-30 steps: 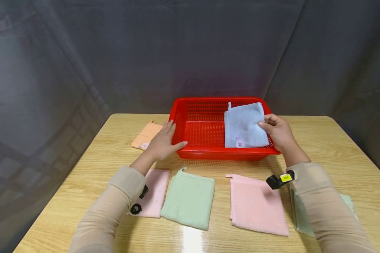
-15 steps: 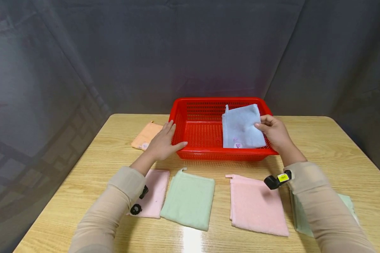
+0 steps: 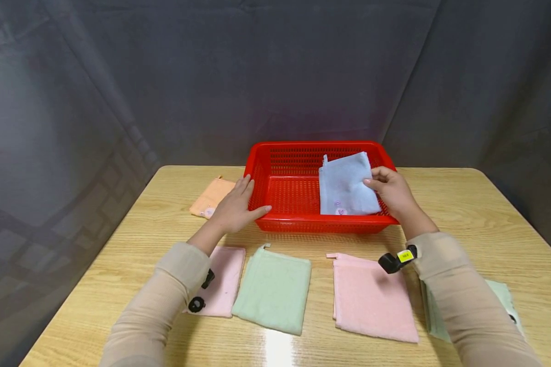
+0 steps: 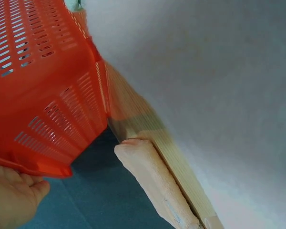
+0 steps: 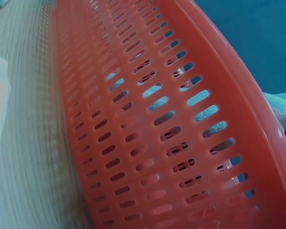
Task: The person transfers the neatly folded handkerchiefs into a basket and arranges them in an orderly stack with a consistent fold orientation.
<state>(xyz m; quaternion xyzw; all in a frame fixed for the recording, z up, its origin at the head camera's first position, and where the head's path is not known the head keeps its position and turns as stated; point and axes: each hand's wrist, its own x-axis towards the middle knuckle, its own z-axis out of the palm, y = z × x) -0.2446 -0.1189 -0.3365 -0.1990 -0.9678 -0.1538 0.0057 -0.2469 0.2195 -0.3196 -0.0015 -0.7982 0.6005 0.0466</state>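
A folded pale blue hand towel with a hanging loop and a small heart patch is inside the red plastic basket, toward its right side. My right hand pinches the towel's right edge between thumb and fingers, reaching over the basket's right rim. In the right wrist view, slotted basket wall fills most of the picture, and blue towel shows at the right edge. My left hand rests at the basket's left front corner with fingers extended and thumb spread along the front rim.
Left of the basket lies a folded orange towel, partly behind my left hand. In front are a pale pink towel, a green towel and a pink towel. Another green towel lies partly under my right forearm. A grey curtain hangs behind.
My right hand has shifted left with the blue towel, drawing it a little toward the basket's middle and slightly lower. The left hand and basket stay put.
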